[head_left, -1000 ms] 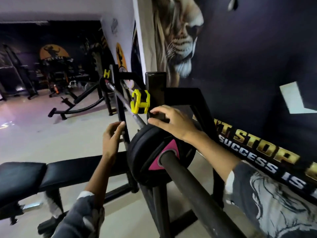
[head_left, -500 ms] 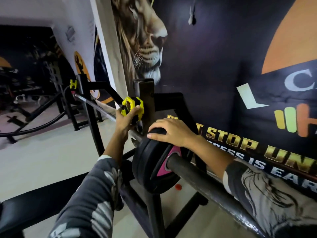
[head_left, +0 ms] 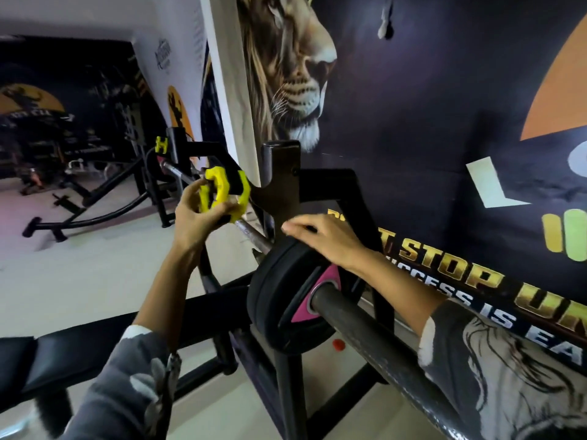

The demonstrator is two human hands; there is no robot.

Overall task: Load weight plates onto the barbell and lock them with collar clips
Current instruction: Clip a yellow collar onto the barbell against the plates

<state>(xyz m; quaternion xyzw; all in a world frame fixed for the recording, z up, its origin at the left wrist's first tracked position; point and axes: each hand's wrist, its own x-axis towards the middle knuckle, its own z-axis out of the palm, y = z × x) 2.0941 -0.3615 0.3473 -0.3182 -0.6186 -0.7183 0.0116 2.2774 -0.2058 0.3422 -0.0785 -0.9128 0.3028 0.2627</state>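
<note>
Behind the weight plate (head_left: 270,296), gold "STOP" on the wall banner (head_left: 444,122).

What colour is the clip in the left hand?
Yellow collar clip, left hand; head view.

— What carries the barbell (head_left: 365,335)?
— The black rack (head_left: 281,163) at centre; the barbell lies across it from 10 o'clock to 5 o'clock.
— Anything on it?
— One black weight plate (head_left: 273,300), just beside the rack's post.
</note>
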